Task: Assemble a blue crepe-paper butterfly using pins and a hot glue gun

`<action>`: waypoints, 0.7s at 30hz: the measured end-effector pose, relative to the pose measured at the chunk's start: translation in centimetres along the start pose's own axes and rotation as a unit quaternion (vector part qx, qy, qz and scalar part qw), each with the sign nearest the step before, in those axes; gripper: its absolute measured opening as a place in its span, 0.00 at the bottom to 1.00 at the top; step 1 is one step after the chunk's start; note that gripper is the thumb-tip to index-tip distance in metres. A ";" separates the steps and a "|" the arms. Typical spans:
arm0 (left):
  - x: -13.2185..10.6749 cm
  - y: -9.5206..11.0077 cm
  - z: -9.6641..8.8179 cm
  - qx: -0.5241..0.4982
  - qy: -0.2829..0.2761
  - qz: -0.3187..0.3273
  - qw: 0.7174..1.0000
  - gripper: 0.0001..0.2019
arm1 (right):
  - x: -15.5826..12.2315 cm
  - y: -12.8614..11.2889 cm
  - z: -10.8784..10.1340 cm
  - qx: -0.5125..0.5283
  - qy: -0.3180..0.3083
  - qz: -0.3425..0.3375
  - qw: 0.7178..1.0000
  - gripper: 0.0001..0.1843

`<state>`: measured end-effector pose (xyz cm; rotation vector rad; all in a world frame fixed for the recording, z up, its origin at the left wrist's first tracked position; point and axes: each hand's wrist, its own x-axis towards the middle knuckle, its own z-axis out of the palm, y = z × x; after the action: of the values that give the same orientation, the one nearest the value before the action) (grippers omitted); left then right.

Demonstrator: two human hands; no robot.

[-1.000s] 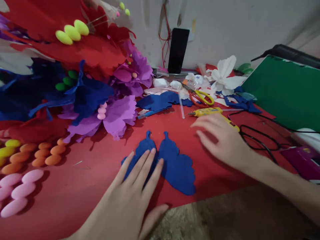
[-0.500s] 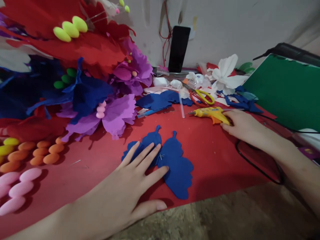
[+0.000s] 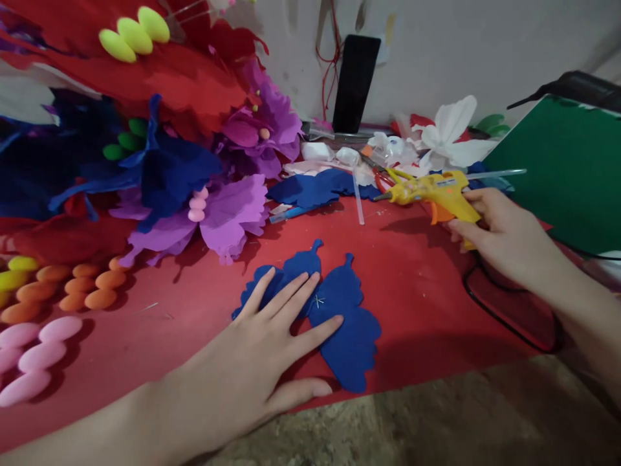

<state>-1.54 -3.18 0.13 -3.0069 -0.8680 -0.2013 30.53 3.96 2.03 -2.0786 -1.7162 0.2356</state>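
Note:
Two blue felt petals (image 3: 347, 323) lie side by side on the red sheet (image 3: 427, 285) near the front edge. My left hand (image 3: 257, 369) lies flat on them with fingers spread, pressing the left petal and the seam between the two. My right hand (image 3: 504, 236) is closed round the handle of a yellow glue gun (image 3: 429, 191) and holds it above the sheet at the right, nozzle pointing left. A clear glue stick juts from the gun's back. Its black cord (image 3: 504, 317) loops on the sheet under my right wrist.
Large paper flowers in red, blue and purple (image 3: 184, 162) crowd the left. Orange, pink and yellow foam ovals (image 3: 68, 298) lie at the far left. A black phone (image 3: 356, 84) leans on the wall. Scissors, white petals (image 3: 449, 136) and scraps sit behind; a green sheet (image 3: 557, 168) stands right.
My right hand reached to the glue gun, took hold of it and lifted it off the sheet. My left hand stayed on the blue petals, its fingers spreading wider.

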 end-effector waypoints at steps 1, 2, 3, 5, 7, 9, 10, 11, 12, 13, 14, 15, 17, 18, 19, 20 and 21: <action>0.0 -0.3 -0.4 -0.012 -0.006 0.006 1.000 0.26 | -0.3 -0.3 0.0 0.028 -0.004 -0.010 1.000 0.24; 0.0 -0.7 -0.8 -0.027 -0.010 0.016 0.999 0.25 | -0.7 -0.6 0.0 0.053 -0.012 -0.021 0.998 0.25; 0.0 -1.0 -1.1 -0.040 -0.022 0.022 0.999 0.24 | -1.1 -0.9 0.1 0.072 -0.021 -0.030 0.997 0.27; -0.2 -1.5 -1.7 -0.066 -0.043 0.043 0.996 0.22 | -1.9 -1.5 0.1 0.094 -0.038 -0.047 0.994 0.29; -0.3 -1.7 -1.8 -0.081 -0.056 0.053 0.994 0.21 | -2.7 -2.1 0.2 0.097 -0.034 -0.078 0.992 0.29; -0.4 -1.6 -1.5 -0.082 -0.055 0.048 0.994 0.24 | -3.4 -2.5 0.5 0.077 -0.025 -0.122 0.989 0.27; -0.4 -1.5 -1.2 -0.077 -0.052 0.044 0.995 0.27 | -3.7 -2.6 0.7 0.059 -0.021 -0.147 0.987 0.27; -0.3 -1.4 -0.9 -0.071 -0.051 0.040 0.995 0.29 | -4.1 -2.8 1.0 0.037 -0.015 -0.172 0.984 0.28; -0.3 -1.3 -0.6 -0.065 -0.048 0.039 0.996 0.32 | -4.4 -2.9 1.2 0.012 -0.007 -0.197 0.980 0.30; -0.3 -1.2 -0.3 -0.062 -0.046 0.041 0.996 0.33 | -4.6 -3.0 1.5 -0.014 0.007 -0.224 0.975 0.34; -0.3 -1.2 -0.1 -0.060 -0.042 0.043 0.996 0.34 | -4.9 -3.1 1.8 -0.038 0.029 -0.252 0.966 0.37; -0.3 -1.1 0.1 -0.061 -0.038 0.045 0.996 0.34 | -5.1 -3.3 2.0 -0.063 0.052 -0.281 0.956 0.39; -0.5 -1.1 0.4 -0.067 -0.026 0.041 0.997 0.35 | -5.4 -3.5 2.4 -0.106 0.089 -0.330 0.934 0.39; -0.7 -1.1 0.5 -0.073 -0.019 0.035 0.997 0.35 | -5.5 -3.6 2.6 -0.122 0.101 -0.352 0.923 0.37; -0.8 -1.1 0.6 -0.083 -0.010 0.028 0.996 0.35 | -5.6 -3.7 2.7 -0.132 0.109 -0.372 0.912 0.35; -0.9 -1.1 0.7 -0.095 0.002 0.019 0.995 0.34 | -5.7 -3.8 2.8 -0.139 0.112 -0.391 0.903 0.32; -1.0 -1.1 0.8 -0.108 0.014 0.009 0.994 0.32 | -5.7 -3.8 2.9 -0.142 0.114 -0.408 0.895 0.29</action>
<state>-2.85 -2.79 -0.83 -3.1990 -0.8682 -0.3577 24.78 -0.40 0.28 -1.2880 -2.3787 -0.5210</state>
